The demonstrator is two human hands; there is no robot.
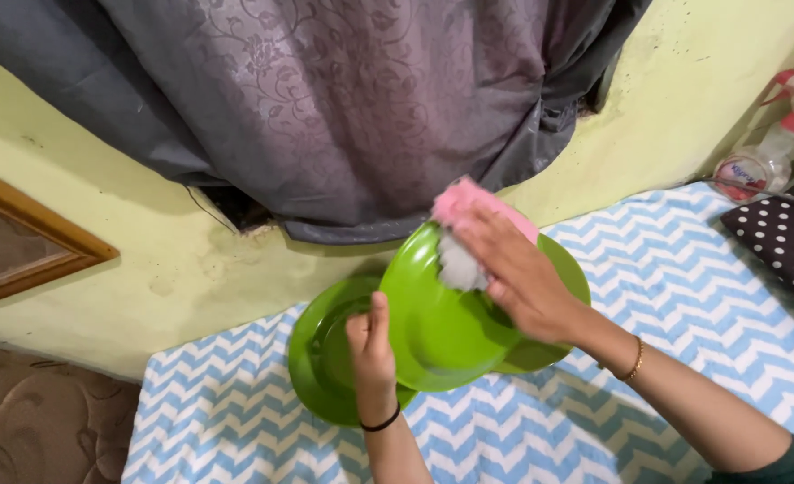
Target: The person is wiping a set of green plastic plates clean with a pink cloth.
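Left hand grips the tilted green plate at its 9 o'clock rim; right hand presses a pink cloth at 12 o'clock.

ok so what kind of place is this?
Probably a room in a home, not a proper kitchen. The curtain hangs on a painted wall, a chevron cloth covers the surface, and a spray bottle stands at the back. The hands wipe a green plate with a pink cloth.

Clear spray bottle — pink trigger, round red-blue label — top right.
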